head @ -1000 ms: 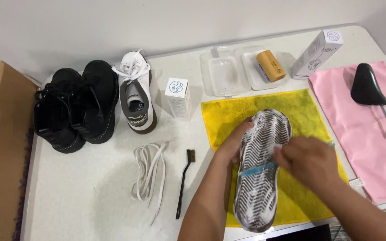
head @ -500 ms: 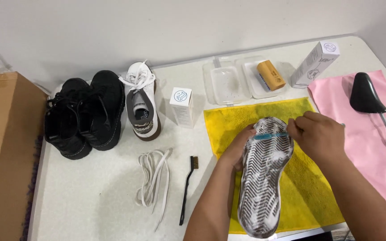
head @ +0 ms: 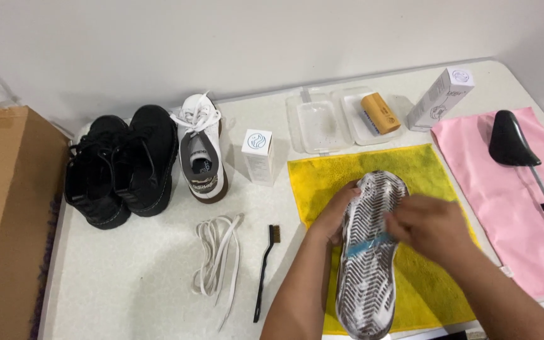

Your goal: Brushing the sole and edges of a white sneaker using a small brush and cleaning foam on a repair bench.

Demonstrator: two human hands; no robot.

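Upturned sneaker [head: 368, 252], sole up, lying on the yellow cloth [head: 436, 170] on the tabletop [head: 133, 283]. Left hand [head: 338, 213] wrapped around its side, steadying. Right hand [head: 432, 228] closed on a blue brush [head: 365, 244] laid across the sole. Nearby, left of the cloth: loose white laces [head: 216, 258] and a slim black brush [head: 264, 272].

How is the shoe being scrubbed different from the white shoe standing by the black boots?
The held shoe lies sole-up on the yellow cloth, steadied by the left hand; the white shoe stands upright on the table, untouched. The held shoe shows only its dirty patterned sole, while the white shoe shows its upper and laces. The right hand holds a blue brush against the held shoe. Both look alike in size.
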